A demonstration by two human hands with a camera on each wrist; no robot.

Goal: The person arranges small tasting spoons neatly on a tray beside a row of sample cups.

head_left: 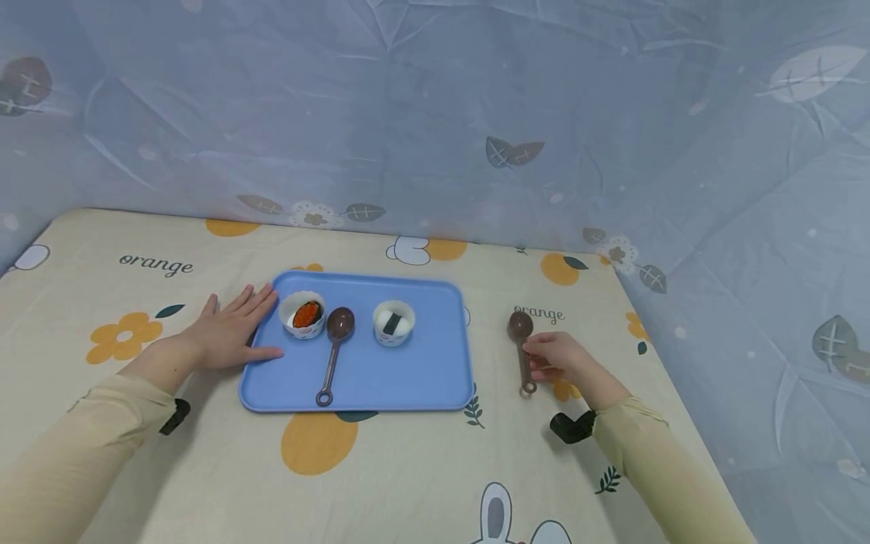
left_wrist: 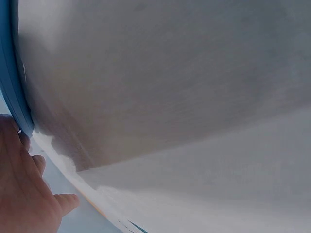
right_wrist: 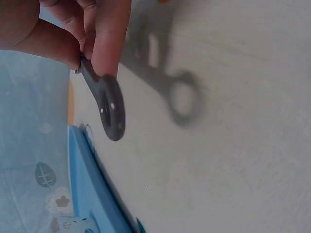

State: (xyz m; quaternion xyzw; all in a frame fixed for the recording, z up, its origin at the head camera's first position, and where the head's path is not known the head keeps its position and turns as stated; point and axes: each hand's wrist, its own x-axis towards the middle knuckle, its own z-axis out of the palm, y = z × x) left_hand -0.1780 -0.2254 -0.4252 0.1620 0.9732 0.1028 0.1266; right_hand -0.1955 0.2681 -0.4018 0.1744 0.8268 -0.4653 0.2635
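Observation:
My left hand (head_left: 229,330) lies with fingers spread along the left edge of a blue tray (head_left: 414,378), the thumb reaching over its rim. In the left wrist view, that hand's fingers meet the tray's edge. To the right of the tray, my right hand (head_left: 553,355) pinches the handle of a brown round-bowled spoon (head_left: 521,325), bowl pointing away from me. The handle's ring end (right_wrist: 114,109) casts a separate shadow on the cloth in the right wrist view. A second brown spoon (head_left: 340,323) lies on the tray, between two small white cups.
The left cup (head_left: 311,332) holds a dark piece with an orange-red top; the right cup (head_left: 390,338) has a white piece with a black strip. A patterned cream cloth (head_left: 421,483) covers the table. Blue-grey fabric (head_left: 421,113) rises behind and at the right.

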